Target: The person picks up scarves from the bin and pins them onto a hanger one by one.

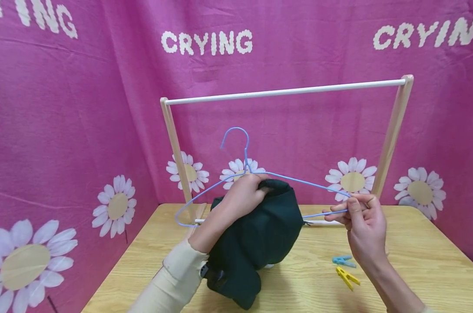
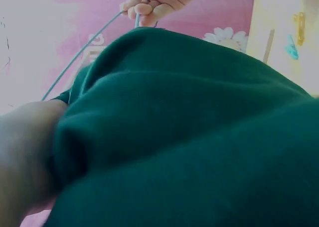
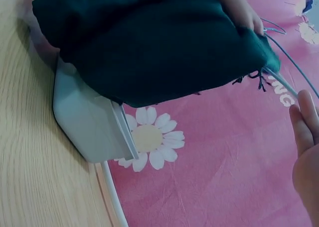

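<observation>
Observation, head view: the left hand (image 1: pixel 242 195), at frame centre, is gripping the bunched top of a dark green garment (image 1: pixel 256 243), fingers curled into the cloth just below the neck of a blue wire hanger (image 1: pixel 259 174). The garment is hanging from that grip down toward the wooden table (image 1: pixel 416 261), its lower folds lying in the lower centre of the frame. The right hand (image 1: pixel 363 226), right of centre, is pinching the hanger's right end between thumb and fingertips; the pinch is narrow and on wire alone.

Left wrist view: green cloth is filling nearly the whole frame, with the right hand in the upper middle closed on the wire. How much of the hanger is actually inside the garment cannot be told from any view.

Risks, as judged:
- The cloth is bunching thickly at the hanger's centre. A push along the wire could be snagging a seam rather than threading it.
- The right-hand pinch is sitting at the far tip of a thin, springy wire; it could be twisting or slipping free under the garment's weight.
- The hook (image 1: pixel 234 137) is standing below the white rail (image 1: pixel 287 91) of the rack, upper centre; a careless lift could be knocking the light frame.
- The blue peg (image 1: pixel 343 261) and yellow peg (image 1: pixel 347 277), lower right, are lying near the right forearm and could be getting swept off.
</observation>
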### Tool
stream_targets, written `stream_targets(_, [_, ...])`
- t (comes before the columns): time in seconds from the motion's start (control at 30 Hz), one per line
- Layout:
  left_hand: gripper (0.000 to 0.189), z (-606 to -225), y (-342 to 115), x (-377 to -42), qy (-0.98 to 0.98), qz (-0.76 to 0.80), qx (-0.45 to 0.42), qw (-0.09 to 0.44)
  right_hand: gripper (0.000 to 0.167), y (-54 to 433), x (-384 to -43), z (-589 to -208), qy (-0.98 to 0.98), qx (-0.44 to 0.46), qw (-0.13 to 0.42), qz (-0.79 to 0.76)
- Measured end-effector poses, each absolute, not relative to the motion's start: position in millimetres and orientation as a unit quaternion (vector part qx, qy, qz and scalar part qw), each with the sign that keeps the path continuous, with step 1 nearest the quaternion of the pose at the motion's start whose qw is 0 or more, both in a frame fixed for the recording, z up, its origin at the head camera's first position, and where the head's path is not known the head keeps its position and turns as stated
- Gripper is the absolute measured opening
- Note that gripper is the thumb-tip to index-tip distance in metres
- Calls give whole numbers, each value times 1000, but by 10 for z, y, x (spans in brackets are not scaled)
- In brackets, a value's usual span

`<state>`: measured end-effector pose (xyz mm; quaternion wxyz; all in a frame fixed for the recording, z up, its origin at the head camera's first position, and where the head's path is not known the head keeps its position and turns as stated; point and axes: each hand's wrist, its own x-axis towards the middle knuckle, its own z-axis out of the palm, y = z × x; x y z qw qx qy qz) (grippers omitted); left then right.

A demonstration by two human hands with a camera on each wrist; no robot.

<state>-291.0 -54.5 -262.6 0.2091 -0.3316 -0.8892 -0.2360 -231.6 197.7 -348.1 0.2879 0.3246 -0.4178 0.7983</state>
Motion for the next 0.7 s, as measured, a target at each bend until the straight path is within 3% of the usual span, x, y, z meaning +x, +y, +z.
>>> stream_targets(0.1, [15,-2585,-456,-2998,-903,-233,-306,193,17,1948,-2317,-3485,-397,344,283,803])
stream_targets(0.2, [17,-2615,-418,-3067,-918,-218,-294,150,16,1939,-2298,-3494,-429,304,297,797])
stream_targets(0.3, [29,-2671,-434,-3082,-932,-223,-271,88,15,1942,-2283,-3519,-475,244,308,788])
stream_targets(0.43, [49,-2718,-514,-3024,-927,-268,-259,43,14,1980,-2296,-3551,-498,224,308,779])
stream_targets(0.7, [60,-2707,-634,-2770,-855,-292,-428,1,18,2043,-2308,-3545,-504,212,331,769])
